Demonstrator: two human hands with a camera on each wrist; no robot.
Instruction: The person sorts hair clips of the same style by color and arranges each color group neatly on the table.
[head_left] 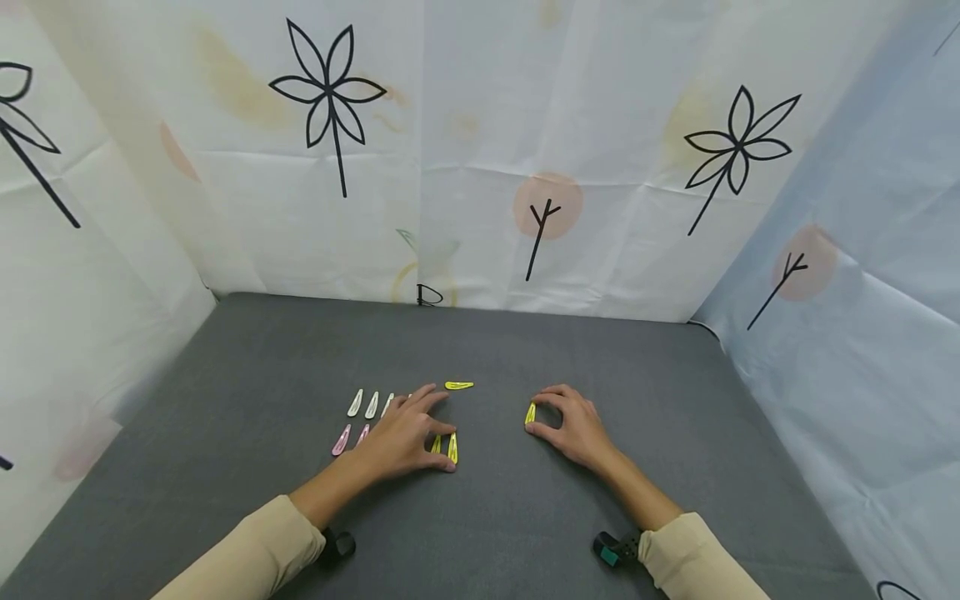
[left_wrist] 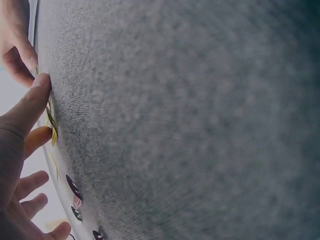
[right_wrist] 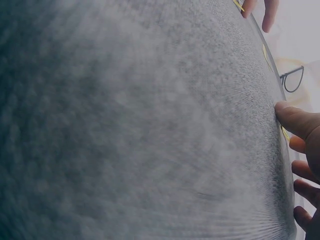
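My left hand [head_left: 401,437] is over the left group of hair clips, thumb and forefinger at the two ends of an upright-lying yellow hair clip [head_left: 453,447]. Just left of that clip, a second yellow hair clip [head_left: 436,444] shows partly under the same hand. Off to the right, my right hand [head_left: 573,425] pinches another yellow hair clip [head_left: 530,414] end to end between thumb and forefinger, down at the table surface. In the right wrist view its thumb [right_wrist: 295,117] bends toward the forefinger, with a yellow sliver between them. The left hand hides part of the clip rows.
Beyond the left hand one yellow clip [head_left: 459,385] lies crosswise. White clips [head_left: 372,405] form a back row, pink clips [head_left: 341,440] a row nearer me. Grey cloth covers the table [head_left: 510,517]; patterned white curtains [head_left: 480,167] stand behind and at both sides.
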